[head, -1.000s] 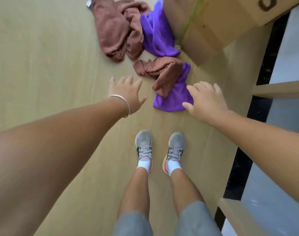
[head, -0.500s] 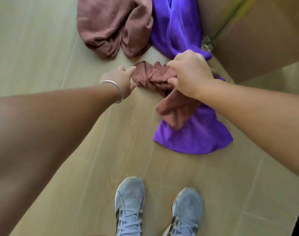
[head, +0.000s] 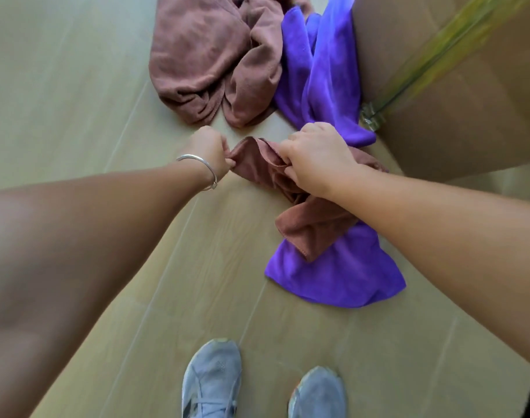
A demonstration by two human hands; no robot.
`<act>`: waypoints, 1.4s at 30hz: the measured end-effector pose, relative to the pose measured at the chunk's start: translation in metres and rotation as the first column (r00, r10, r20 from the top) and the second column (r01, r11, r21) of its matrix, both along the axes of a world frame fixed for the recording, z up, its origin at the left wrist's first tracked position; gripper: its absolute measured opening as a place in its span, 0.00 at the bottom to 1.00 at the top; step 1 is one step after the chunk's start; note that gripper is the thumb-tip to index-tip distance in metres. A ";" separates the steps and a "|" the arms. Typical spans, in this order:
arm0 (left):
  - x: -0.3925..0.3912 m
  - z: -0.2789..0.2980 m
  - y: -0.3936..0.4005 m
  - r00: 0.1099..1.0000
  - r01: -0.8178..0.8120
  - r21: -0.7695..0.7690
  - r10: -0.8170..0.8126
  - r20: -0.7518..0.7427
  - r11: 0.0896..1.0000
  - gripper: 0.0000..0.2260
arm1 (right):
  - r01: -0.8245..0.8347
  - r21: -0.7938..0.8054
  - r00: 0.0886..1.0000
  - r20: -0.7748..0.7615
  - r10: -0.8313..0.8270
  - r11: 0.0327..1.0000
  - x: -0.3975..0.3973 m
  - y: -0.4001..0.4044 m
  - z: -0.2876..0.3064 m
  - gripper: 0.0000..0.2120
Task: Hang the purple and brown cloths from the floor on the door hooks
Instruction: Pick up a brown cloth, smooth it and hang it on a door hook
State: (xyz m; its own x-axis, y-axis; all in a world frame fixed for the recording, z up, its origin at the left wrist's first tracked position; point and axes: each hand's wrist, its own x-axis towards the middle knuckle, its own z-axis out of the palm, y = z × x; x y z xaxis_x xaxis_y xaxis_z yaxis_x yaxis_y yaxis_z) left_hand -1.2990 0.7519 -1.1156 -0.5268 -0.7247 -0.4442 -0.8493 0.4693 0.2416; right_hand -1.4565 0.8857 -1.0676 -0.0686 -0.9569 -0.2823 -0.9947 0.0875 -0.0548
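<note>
A crumpled brown cloth (head: 305, 224) lies on top of a purple cloth (head: 339, 273) on the wood floor. My left hand (head: 209, 153), with a silver bracelet at the wrist, pinches the brown cloth's left end. My right hand (head: 315, 158) grips the same cloth along its upper edge, a little to the right. Farther away lie a second brown cloth (head: 209, 58) and a second purple cloth (head: 324, 76), side by side and touching. No door or hooks are in view.
A big cardboard box (head: 462, 95) with a yellow-green strap stands at the upper right, against the far purple cloth. My two grey shoes (head: 212, 378) are at the bottom edge. Pale wood floor (head: 76, 86) stretches to the left.
Both hands came down from above the floor onto the near brown cloth. The right hand took hold first; the left hand has now closed on the cloth's left end. The view has dropped closer.
</note>
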 end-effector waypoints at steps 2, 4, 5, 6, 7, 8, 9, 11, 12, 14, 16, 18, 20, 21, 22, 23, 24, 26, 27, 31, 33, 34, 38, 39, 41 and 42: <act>0.021 0.043 0.008 0.993 -0.107 0.014 0.108 -0.049 0.994 0.05 | 0.045 0.003 0.999 -0.020 -0.045 0.999 0.004 0.009 0.037 0.05; 0.042 0.089 0.013 0.977 -0.173 0.040 0.177 -0.122 0.984 0.04 | 0.073 0.034 0.995 -0.064 -0.070 0.997 0.010 0.015 0.076 0.06; 0.053 0.114 0.015 0.967 -0.189 0.050 0.195 -0.162 0.981 0.03 | 0.088 0.052 0.993 -0.085 -0.083 0.995 0.015 0.017 0.097 0.06; 0.064 0.140 0.017 0.961 -0.187 0.048 0.193 -0.197 0.981 0.03 | 0.100 0.071 0.990 -0.104 -0.092 0.992 0.021 0.017 0.118 0.07; 0.075 0.166 0.018 0.958 -0.173 0.033 0.176 -0.226 0.984 0.02 | 0.104 0.089 0.988 -0.120 -0.093 0.991 0.029 0.016 0.139 0.08; 0.085 0.192 0.019 0.956 -0.153 0.013 0.152 -0.252 0.988 0.02 | 0.105 0.102 0.988 -0.127 -0.092 0.989 0.038 0.012 0.161 0.08; 0.095 0.219 0.018 0.951 -0.135 -0.001 0.129 -0.280 0.991 0.02 | 0.102 0.106 0.989 -0.116 -0.090 0.989 0.049 0.007 0.184 0.09; 0.115 0.274 0.015 0.937 -0.104 -0.020 0.092 -0.338 0.994 0.03 | 0.069 0.113 0.997 -0.039 -0.065 0.991 0.077 -0.009 0.229 0.16; 0.125 0.300 0.012 0.930 -0.092 -0.028 0.076 -0.360 0.995 0.03 | 0.039 0.113 0.999 0.012 -0.041 0.993 0.094 -0.020 0.251 0.22; 0.146 0.351 0.003 0.916 -0.084 -0.051 0.057 -0.396 0.995 0.05 | -0.011 0.079 0.993 0.121 0.001 0.997 0.131 -0.044 0.293 0.30; 0.171 0.397 -0.010 0.900 -0.106 -0.058 0.071 -0.430 0.993 0.06 | -0.043 0.037 0.978 0.206 0.034 0.998 0.170 -0.068 0.332 0.28; 0.201 0.436 -0.028 0.894 -0.127 -0.052 0.091 -0.439 0.991 0.05 | -0.037 -0.023 0.963 0.266 0.042 0.999 0.207 -0.095 0.365 0.22; 0.235 0.469 -0.049 0.888 -0.160 -0.039 0.126 -0.443 0.986 0.04 | 0.029 -0.083 0.927 0.375 0.004 0.996 0.241 -0.125 0.394 0.13; 0.254 0.484 -0.059 0.878 -0.190 -0.033 0.155 -0.453 0.981 0.04 | 0.068 -0.092 0.899 0.437 -0.021 0.993 0.259 -0.140 0.407 0.09; 0.274 0.498 -0.069 0.866 -0.224 -0.035 0.183 -0.466 0.974 0.04 | 0.090 -0.093 0.877 0.480 -0.034 0.992 0.277 -0.156 0.419 0.07; 0.293 0.509 -0.079 0.850 -0.260 -0.042 0.208 -0.483 0.965 0.04 | 0.084 -0.095 0.864 0.504 -0.025 0.992 0.295 -0.172 0.431 0.05; 0.314 0.519 -0.088 0.830 -0.300 -0.045 0.238 -0.504 0.953 0.03 | 0.055 -0.101 0.860 0.511 0.005 0.993 0.313 -0.186 0.442 0.04; 0.355 0.535 -0.102 0.781 -0.378 -0.039 0.296 -0.550 0.925 0.02 | -0.021 -0.121 0.854 0.515 0.081 0.992 0.351 -0.211 0.464 0.04; 0.375 0.540 -0.108 0.758 -0.414 -0.037 0.322 -0.568 0.909 0.03 | -0.052 -0.138 0.845 0.522 0.117 0.989 0.370 -0.221 0.475 0.06; 0.450 0.548 -0.123 0.713 -0.523 -0.077 0.387 -0.585 0.849 0.07 | -0.164 -0.199 0.788 0.563 0.250 0.966 0.431 -0.255 0.511 0.04; 0.483 0.546 -0.128 0.706 -0.562 -0.069 0.435 -0.559 0.824 0.09 | -0.234 -0.196 0.766 0.566 0.305 0.952 0.455 -0.269 0.525 0.01; 0.498 0.544 -0.129 0.709 -0.576 -0.053 0.466 -0.529 0.816 0.11 | -0.267 -0.193 0.753 0.570 0.329 0.944 0.466 -0.275 0.532 0.01; 0.539 0.531 -0.130 0.710 -0.623 -0.014 0.558 -0.430 0.782 0.12 | -0.368 -0.231 0.691 0.581 0.431 0.901 0.508 -0.293 0.553 0.03; 0.547 0.528 -0.129 0.690 -0.652 -0.026 0.579 -0.434 0.758 0.10 | -0.390 -0.245 0.675 0.580 0.456 0.888 0.516 -0.296 0.557 0.04; 0.563 0.525 -0.127 0.634 -0.724 -0.048 0.635 -0.441 0.689 0.06 | -0.421 -0.273 0.650 0.574 0.497 0.865 0.532 -0.301 0.563 0.05; 0.569 0.523 -0.125 0.618 -0.747 -0.061 0.658 -0.430 0.662 0.06 | -0.427 -0.289 0.638 0.575 0.511 0.857 0.538 -0.302 0.565 0.05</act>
